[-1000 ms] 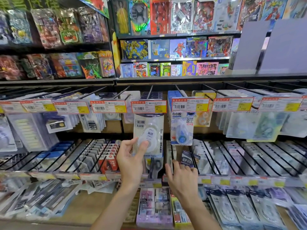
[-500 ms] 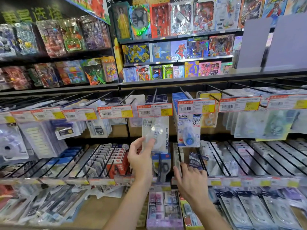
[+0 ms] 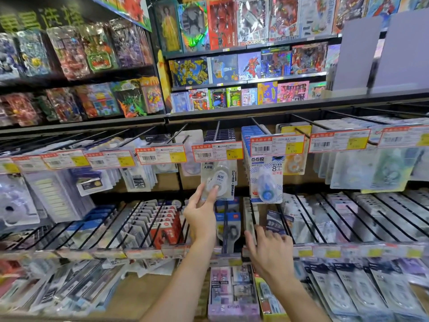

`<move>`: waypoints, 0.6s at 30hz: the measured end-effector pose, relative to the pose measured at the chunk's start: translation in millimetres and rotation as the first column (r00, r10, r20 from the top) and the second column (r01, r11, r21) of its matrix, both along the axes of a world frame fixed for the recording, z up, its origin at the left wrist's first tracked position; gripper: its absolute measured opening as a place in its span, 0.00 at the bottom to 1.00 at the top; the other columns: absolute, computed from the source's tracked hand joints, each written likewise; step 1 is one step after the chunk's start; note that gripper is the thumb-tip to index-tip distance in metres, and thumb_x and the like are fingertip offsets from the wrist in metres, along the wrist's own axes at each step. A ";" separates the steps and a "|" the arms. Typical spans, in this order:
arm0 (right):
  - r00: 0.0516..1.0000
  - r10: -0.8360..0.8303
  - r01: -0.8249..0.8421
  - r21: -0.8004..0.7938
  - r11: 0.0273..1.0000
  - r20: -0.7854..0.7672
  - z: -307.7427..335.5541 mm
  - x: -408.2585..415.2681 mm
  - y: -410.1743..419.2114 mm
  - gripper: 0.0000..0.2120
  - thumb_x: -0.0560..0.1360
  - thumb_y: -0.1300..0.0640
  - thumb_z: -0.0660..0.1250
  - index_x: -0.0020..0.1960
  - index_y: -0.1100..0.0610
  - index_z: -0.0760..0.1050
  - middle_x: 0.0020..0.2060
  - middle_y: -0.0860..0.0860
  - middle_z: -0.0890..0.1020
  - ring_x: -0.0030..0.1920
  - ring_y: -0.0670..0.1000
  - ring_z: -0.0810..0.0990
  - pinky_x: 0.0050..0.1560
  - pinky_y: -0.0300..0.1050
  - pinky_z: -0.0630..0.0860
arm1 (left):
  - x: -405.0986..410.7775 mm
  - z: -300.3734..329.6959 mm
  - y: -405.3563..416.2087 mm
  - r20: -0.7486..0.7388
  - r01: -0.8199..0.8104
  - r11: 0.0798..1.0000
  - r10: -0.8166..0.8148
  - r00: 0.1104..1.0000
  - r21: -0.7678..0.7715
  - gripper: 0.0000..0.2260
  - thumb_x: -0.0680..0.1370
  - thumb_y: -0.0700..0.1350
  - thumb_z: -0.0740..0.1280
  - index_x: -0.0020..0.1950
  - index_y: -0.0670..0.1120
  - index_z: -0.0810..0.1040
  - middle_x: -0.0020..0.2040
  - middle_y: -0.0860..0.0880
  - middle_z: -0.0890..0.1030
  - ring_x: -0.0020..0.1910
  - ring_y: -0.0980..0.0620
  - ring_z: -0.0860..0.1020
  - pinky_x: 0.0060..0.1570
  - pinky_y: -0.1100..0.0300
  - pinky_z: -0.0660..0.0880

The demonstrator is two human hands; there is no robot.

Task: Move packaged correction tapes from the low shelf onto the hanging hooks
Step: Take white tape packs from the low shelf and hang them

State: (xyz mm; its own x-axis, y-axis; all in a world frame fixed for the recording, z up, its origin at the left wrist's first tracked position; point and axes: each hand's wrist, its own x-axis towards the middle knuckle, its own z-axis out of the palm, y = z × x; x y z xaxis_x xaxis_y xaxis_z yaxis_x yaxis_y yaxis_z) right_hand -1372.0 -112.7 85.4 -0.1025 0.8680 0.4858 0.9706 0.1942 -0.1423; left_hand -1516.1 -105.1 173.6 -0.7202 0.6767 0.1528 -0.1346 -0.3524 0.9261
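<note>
Left hand [image 3: 200,217] pinching 1 clear plastic blister pack of white correction tape [image 3: 218,181] up under the black wire hook [image 3: 217,131]; right hand [image 3: 270,248] loose, empty. Looks light, stiff, slippery, so I'd grip the card edges

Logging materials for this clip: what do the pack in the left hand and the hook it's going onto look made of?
Correction tape pack in the left hand: seemingly a clear glossy plastic blister on printed card; the white dispenser shows through. Hook: thin dark rod, probably painted or coated metal wire; the finish is hard to judge.
</note>
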 end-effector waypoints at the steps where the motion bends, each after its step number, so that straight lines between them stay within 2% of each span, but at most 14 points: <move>1: 1.000 0.003 -0.003 -0.006 1.000 0.015 -0.9 -0.7 0.2 0.26 0.80 0.40 0.49 0.49 0.54 0.80 0.31 0.53 0.82 0.35 0.56 0.82 0.42 0.52 0.68 | -0.1 0.2 4.1 0.000 -0.026 1.000 0.026 1.000 0.002 0.14 0.71 0.45 0.79 0.53 0.58 0.82 0.52 0.55 0.84 0.56 0.56 0.81 0.56 0.62 0.78; 3: 1.000 0.006 -0.006 -0.014 1.000 0.022 -0.9 -1.0 -0.2 0.26 0.80 0.40 0.48 0.49 0.54 0.80 0.31 0.53 0.82 0.36 0.57 0.82 0.42 0.52 0.69 | 0.2 0.3 11.8 -0.004 -0.072 0.997 0.072 0.997 -0.002 0.15 0.70 0.45 0.79 0.55 0.54 0.84 0.53 0.50 0.85 0.57 0.50 0.82 0.60 0.56 0.78; 6: 1.000 -0.001 0.001 -0.029 1.000 0.002 1.1 -1.0 -0.1 0.26 0.80 0.40 0.49 0.48 0.54 0.80 0.31 0.53 0.82 0.35 0.57 0.82 0.42 0.53 0.71 | 0.2 -0.6 22.2 -0.022 -0.080 0.997 0.080 0.997 -0.015 0.16 0.70 0.46 0.79 0.57 0.52 0.84 0.54 0.51 0.85 0.58 0.54 0.81 0.61 0.59 0.76; 7: 1.000 -0.004 0.004 -0.037 0.999 0.004 1.4 -1.0 -0.5 0.26 0.80 0.39 0.49 0.47 0.54 0.80 0.31 0.54 0.82 0.35 0.57 0.82 0.43 0.53 0.71 | -0.2 -1.1 25.6 -0.026 -0.073 0.997 0.072 0.997 -0.018 0.16 0.70 0.46 0.80 0.57 0.51 0.84 0.55 0.51 0.85 0.56 0.56 0.81 0.59 0.63 0.76; 9: 1.000 0.005 -0.004 -0.070 0.998 0.014 2.6 -0.4 -1.5 0.27 0.80 0.39 0.47 0.48 0.54 0.80 0.31 0.53 0.82 0.36 0.57 0.82 0.44 0.53 0.71 | -0.9 0.2 32.1 -0.040 -0.069 0.997 0.068 0.997 -0.036 0.18 0.70 0.47 0.80 0.58 0.49 0.84 0.55 0.49 0.85 0.48 0.62 0.79 0.47 0.74 0.74; 11: 1.000 0.020 -0.017 -0.120 0.993 0.017 4.0 -0.2 -2.3 0.29 0.80 0.38 0.44 0.50 0.52 0.79 0.33 0.52 0.83 0.38 0.56 0.83 0.46 0.53 0.72 | -1.6 1.4 38.4 -0.068 -0.082 0.995 0.078 0.995 -0.061 0.19 0.70 0.47 0.79 0.59 0.46 0.84 0.56 0.49 0.84 0.48 0.62 0.78 0.41 0.78 0.70; 14: 1.000 0.026 -0.025 -0.103 0.994 0.009 2.9 0.4 -0.8 0.29 0.80 0.38 0.44 0.50 0.52 0.79 0.34 0.53 0.83 0.38 0.57 0.83 0.46 0.54 0.71 | -0.8 4.0 44.0 -0.081 -0.092 0.993 0.086 0.993 -0.074 0.19 0.70 0.46 0.79 0.59 0.44 0.84 0.57 0.48 0.84 0.56 0.55 0.79 0.48 0.74 0.69; 16: 1.000 0.028 -0.027 -0.081 0.996 0.007 2.5 0.1 -0.9 0.29 0.80 0.38 0.44 0.50 0.53 0.80 0.33 0.53 0.83 0.37 0.57 0.82 0.45 0.54 0.70 | -0.1 4.7 46.7 -0.070 -0.075 0.994 0.070 0.995 -0.084 0.19 0.70 0.46 0.79 0.59 0.43 0.83 0.57 0.47 0.84 0.58 0.53 0.79 0.56 0.66 0.72; 18: 0.999 0.038 -0.037 -0.070 0.997 0.012 3.7 0.0 -2.5 0.32 0.81 0.38 0.40 0.52 0.53 0.80 0.34 0.53 0.84 0.38 0.57 0.83 0.46 0.54 0.69 | 0.2 5.3 48.3 -0.049 -0.059 0.994 0.055 0.997 -0.090 0.19 0.70 0.44 0.79 0.60 0.42 0.83 0.57 0.46 0.84 0.59 0.52 0.80 0.62 0.59 0.74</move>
